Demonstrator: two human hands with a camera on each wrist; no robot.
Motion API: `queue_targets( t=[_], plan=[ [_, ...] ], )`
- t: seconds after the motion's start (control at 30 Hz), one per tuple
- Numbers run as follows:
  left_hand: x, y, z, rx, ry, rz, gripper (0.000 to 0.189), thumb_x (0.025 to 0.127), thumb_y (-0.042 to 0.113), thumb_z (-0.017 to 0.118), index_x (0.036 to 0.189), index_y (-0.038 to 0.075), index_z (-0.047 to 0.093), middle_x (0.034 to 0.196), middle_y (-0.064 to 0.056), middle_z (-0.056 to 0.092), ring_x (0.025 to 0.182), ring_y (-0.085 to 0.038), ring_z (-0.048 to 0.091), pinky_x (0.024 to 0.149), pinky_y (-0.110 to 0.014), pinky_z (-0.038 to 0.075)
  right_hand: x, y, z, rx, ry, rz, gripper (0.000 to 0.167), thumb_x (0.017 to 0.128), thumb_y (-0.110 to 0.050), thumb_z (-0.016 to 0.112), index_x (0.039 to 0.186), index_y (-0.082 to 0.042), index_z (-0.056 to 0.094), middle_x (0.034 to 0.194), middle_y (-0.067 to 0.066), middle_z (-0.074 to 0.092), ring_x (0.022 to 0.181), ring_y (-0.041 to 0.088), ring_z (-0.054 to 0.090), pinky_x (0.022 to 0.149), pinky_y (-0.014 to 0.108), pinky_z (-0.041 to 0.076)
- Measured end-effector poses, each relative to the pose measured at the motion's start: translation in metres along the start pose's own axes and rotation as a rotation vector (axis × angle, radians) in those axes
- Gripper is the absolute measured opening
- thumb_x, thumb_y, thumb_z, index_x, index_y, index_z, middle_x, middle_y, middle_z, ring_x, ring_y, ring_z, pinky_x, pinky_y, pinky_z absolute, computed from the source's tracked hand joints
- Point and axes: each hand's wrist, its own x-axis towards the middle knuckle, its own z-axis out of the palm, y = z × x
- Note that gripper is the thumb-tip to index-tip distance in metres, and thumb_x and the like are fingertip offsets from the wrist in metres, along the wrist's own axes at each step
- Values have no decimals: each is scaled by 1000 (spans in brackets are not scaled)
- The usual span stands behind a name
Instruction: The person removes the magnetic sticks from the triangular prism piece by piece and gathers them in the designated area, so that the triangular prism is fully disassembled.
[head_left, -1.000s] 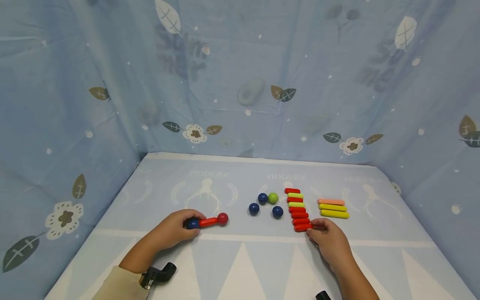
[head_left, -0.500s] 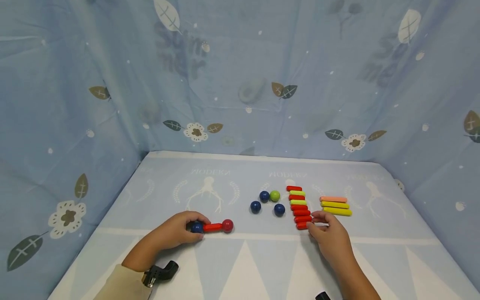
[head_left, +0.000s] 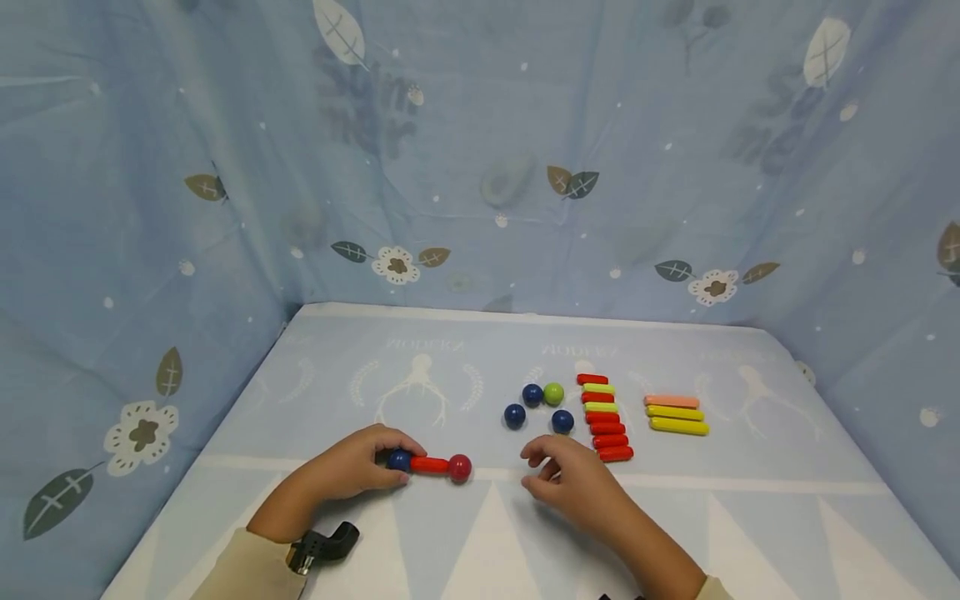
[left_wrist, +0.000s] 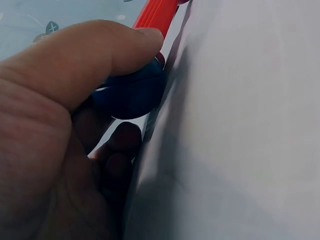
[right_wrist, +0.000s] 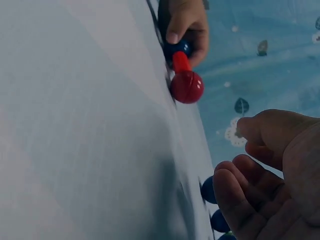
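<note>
My left hand [head_left: 352, 467] pinches a blue ball [head_left: 400, 460] at one end of a joined piece. A red stick [head_left: 430, 465] runs from that ball to a red ball [head_left: 460, 468] at the other end. In the left wrist view the thumb lies across the blue ball [left_wrist: 135, 95], and the ribbed red stick [left_wrist: 159, 17] extends beyond it. My right hand [head_left: 573, 479] holds nothing; its fingers are loosely bent, between the joined piece and a row of short sticks. The right wrist view shows this hand [right_wrist: 272, 170] apart from the red ball [right_wrist: 187, 87].
Several loose balls lie beyond the right hand, among them a green ball [head_left: 553, 393] and a blue ball [head_left: 562, 421]. Red and yellow-green short sticks [head_left: 602, 417] form a column. Right of it lie longer yellow sticks [head_left: 678, 426] and an orange stick [head_left: 671, 401]. A patterned curtain [head_left: 480, 167] borders the table.
My right hand has left the near end of the short-stick column and moved left, with the sticks still lying there. The joined piece in my left hand has shifted slightly nearer and right.
</note>
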Motion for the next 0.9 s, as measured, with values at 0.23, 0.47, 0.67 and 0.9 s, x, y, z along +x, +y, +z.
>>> queue_targets(
  t=[0.23,0.47,0.67,0.9],
  plan=[
    [2,0,-1,8,-9,2,31,91,33,83,120,40,75,117,12,67,108,-16,56,95,-38,47,23,-8,19,-26,-53,-62,32,92,-23,81,122,-20,70,108,-6,67,97,9,65,86,26,60],
    [2,0,-1,10,-15,-8,31,91,34,83,119,41,75,120,12,68,111,-18,57,100,-46,48,38,-16,32,26,-183,-79,63,90,-25,84,146,-31,57,137,-7,59,117,13,61,93,29,60],
    [1,-1,-2,26,-4,28,32,91,34,83,121,40,75,120,15,68,112,-14,59,101,-40,47,49,-24,47,-40,-238,-199,59,92,-26,82,146,-34,59,142,-13,59,121,6,56,106,32,53],
    [0,0,-1,6,-20,34,31,92,34,81,123,38,75,122,13,68,112,-13,59,99,-36,48,52,-25,59,-131,-200,-251,38,97,-22,76,133,-32,69,124,-19,67,113,3,57,107,35,50]
  ],
)
